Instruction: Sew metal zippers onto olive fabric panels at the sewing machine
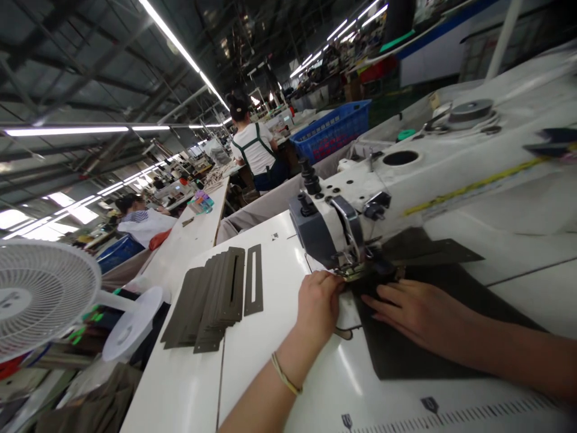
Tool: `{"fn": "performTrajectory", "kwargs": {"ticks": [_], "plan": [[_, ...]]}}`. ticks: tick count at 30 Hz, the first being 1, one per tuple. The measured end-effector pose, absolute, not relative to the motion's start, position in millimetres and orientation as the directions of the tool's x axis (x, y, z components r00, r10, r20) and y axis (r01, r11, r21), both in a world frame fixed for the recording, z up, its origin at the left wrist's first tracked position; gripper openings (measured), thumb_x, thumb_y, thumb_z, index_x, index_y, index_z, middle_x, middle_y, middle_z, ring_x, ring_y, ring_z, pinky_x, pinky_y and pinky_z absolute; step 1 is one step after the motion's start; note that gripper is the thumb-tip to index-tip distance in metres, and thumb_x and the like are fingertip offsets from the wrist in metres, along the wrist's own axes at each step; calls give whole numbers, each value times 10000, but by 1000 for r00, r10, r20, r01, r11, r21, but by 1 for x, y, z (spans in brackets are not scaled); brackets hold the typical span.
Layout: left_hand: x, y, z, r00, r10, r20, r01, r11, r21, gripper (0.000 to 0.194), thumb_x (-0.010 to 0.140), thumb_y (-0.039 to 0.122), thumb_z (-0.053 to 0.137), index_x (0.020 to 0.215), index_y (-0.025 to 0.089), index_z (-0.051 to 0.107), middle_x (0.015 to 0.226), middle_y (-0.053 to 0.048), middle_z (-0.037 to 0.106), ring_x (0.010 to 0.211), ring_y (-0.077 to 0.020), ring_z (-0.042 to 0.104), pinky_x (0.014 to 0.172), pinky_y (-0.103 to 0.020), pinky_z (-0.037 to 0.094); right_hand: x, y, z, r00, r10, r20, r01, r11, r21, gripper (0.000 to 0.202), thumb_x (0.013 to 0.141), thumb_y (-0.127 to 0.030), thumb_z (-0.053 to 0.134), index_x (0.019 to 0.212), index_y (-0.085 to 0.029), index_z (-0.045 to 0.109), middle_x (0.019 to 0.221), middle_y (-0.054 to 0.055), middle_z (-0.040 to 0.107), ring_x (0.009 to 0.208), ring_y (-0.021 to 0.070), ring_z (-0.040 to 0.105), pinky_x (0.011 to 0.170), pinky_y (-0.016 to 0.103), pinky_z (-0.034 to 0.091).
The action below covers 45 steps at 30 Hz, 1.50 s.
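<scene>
A sewing machine (329,222) stands before me, its presser foot down close to a dark olive fabric panel (392,355). My left hand (319,304) is at the left side of the foot, fingers bent and pressed together; what lies between the fingertips is hidden. On the panel, just right of the needle area, my right hand (419,313) lies with its fingers stretched out. A narrow dark strip (451,251) rests across the panel's far side under the machine arm. The stitching point itself is hard to make out.
Slotted dark pieces (202,300) lie in a fanned stack on the white table, with a single slotted piece (253,279) beside it. A white fan (40,300) stands left. A yellow tape measure (473,186) lies along the machine. A blue crate (333,129) and people sit beyond.
</scene>
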<state>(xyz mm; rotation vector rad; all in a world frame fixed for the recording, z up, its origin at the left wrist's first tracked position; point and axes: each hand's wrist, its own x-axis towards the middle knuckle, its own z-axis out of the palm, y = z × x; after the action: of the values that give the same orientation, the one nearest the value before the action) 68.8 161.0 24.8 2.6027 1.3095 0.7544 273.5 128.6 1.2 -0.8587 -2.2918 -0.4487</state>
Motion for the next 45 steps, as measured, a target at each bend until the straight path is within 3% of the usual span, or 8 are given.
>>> {"fn": "performTrajectory", "kwargs": {"ticks": [5, 11, 15, 19, 25, 32, 39, 45], "plan": [[69, 159, 22, 533, 741, 409, 703, -657, 272, 145, 909, 112, 582, 995, 186, 672, 944, -38, 695, 886, -201, 628, 785, -342, 499, 278, 128, 1, -618, 452, 643, 640, 764, 79, 325, 980, -140, 349, 996, -124, 673, 764, 44, 616, 637, 150, 555, 608, 299, 421], [73, 153, 19, 634, 662, 401, 716, -697, 19, 123, 909, 141, 600, 1024, 161, 640, 942, -63, 663, 853, -206, 602, 734, -357, 509, 277, 124, 18, -582, 394, 711, 626, 775, 84, 303, 967, -133, 391, 836, -152, 663, 709, 29, 613, 634, 155, 547, 614, 305, 416], [75, 150, 19, 660, 641, 392, 714, -697, -65, 72, 930, 168, 573, 971, 143, 626, 905, -66, 647, 823, -203, 598, 710, -352, 517, 268, 131, 15, -529, 347, 775, 719, 668, 192, 306, 965, -113, 371, 999, -98, 674, 986, 96, 708, 900, 201, 619, 846, 360, 447], [77, 148, 18, 661, 623, 419, 718, -686, -113, 111, 952, 155, 516, 938, 141, 625, 904, -74, 644, 807, -195, 599, 695, -344, 523, 261, 140, -7, -500, 423, 756, 775, 608, 172, 379, 966, -118, 308, 1032, -49, 674, 1048, 133, 709, 956, 201, 630, 869, 345, 459], [80, 149, 17, 643, 594, 484, 720, -684, -118, 94, 925, 116, 537, 877, 133, 616, 860, -63, 645, 768, -194, 604, 669, -329, 522, 264, 139, -13, -525, 467, 711, 757, 638, 140, 359, 945, -120, 345, 1071, -40, 672, 1090, 129, 704, 988, 205, 631, 915, 350, 464], [80, 151, 18, 654, 543, 527, 687, -719, -111, 133, 955, 102, 484, 943, 117, 616, 884, -74, 664, 817, -200, 629, 712, -330, 538, 264, 138, -7, -489, 536, 688, 760, 649, 35, 362, 945, -157, 366, 1063, -42, 688, 1090, 144, 703, 975, 222, 642, 943, 371, 479], [80, 151, 22, 657, 570, 494, 690, -718, -89, 142, 967, 121, 476, 941, 126, 616, 912, -85, 675, 840, -208, 640, 725, -337, 539, 261, 135, 0, -499, 556, 664, 767, 640, 40, 356, 942, -130, 368, 1042, -31, 695, 1053, 137, 715, 952, 224, 656, 930, 370, 501], [81, 153, 26, 695, 525, 492, 649, -753, -112, 178, 970, 109, 441, 944, 120, 617, 895, -101, 673, 847, -221, 635, 724, -363, 547, 264, 134, 3, -520, 590, 617, 767, 641, 34, 348, 946, -166, 405, 1102, -10, 674, 1128, 145, 693, 1045, 245, 635, 965, 378, 485]]}}
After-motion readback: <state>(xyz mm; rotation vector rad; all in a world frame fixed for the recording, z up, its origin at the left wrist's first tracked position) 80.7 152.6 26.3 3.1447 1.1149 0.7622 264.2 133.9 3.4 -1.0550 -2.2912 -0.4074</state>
